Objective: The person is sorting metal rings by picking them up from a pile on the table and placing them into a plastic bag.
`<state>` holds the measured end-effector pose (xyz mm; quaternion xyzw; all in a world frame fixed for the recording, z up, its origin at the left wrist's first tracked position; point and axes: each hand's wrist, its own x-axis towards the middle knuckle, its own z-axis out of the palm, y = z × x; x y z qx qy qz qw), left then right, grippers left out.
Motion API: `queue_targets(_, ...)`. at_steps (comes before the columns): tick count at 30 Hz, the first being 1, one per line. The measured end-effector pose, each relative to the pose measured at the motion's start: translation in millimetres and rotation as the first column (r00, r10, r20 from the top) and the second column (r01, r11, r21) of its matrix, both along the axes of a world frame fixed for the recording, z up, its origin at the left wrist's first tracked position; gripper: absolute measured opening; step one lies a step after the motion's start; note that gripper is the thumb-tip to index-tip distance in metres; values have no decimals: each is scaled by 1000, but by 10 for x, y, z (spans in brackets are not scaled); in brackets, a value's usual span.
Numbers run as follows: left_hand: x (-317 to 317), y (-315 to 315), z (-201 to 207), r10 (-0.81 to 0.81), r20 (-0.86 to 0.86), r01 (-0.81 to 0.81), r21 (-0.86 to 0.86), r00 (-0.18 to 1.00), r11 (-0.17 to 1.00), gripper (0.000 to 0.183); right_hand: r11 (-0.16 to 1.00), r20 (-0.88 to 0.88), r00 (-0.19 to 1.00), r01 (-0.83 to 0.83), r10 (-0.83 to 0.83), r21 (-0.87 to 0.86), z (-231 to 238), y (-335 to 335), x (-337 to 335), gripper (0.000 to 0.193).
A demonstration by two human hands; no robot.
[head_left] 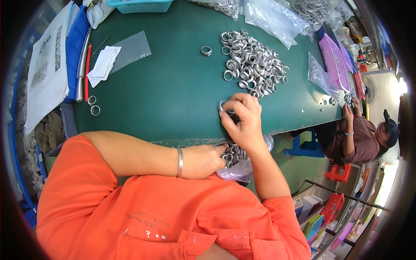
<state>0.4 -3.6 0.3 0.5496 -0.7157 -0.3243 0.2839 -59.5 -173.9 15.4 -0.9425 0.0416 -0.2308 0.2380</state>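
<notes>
Between the thumb and fingers of my right hand (243, 117) a silver-coloured metal ring (221, 106) is pinched, held over the table's near side. More dark metal shows beneath that palm, partly hidden. My left hand (203, 161) is down at the table's near edge, its bent fingers against several metal rings (234, 155) in a clear plastic bag (236, 172). What those fingertips grip, if anything, cannot be made out. Just beyond my right hand lies a large heap of similar rings (253, 63). One single ring (206, 51) sits apart, left of the heap.
Two loose rings (95, 110) lie at the table's left, near a red rod (88, 71), a metal rod (81, 65) and folded white paper (103, 65). Plastic bags (273, 19) and a pink basket (333, 60) are at the far right. Another person (364, 138) works on the right.
</notes>
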Motion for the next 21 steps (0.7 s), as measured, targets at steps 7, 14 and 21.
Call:
queue_targets(7, 17, 25, 3, 19, -43, -16, 64, 999, 998, 19, 888, -125, 909, -346, 397, 304, 127, -37, -740, 17)
queue_targets(14, -40, -60, -100, -30, 45, 33, -63, 999, 997, 16, 874, -59, 930, -316, 362, 369, 413, 142, -177, 16)
queue_targets(21, -222, -203, -234, -117, 146, 110, 56, 982, 992, 22, 611, 157, 615, -788, 773, 78, 342, 1443, 1360, 14)
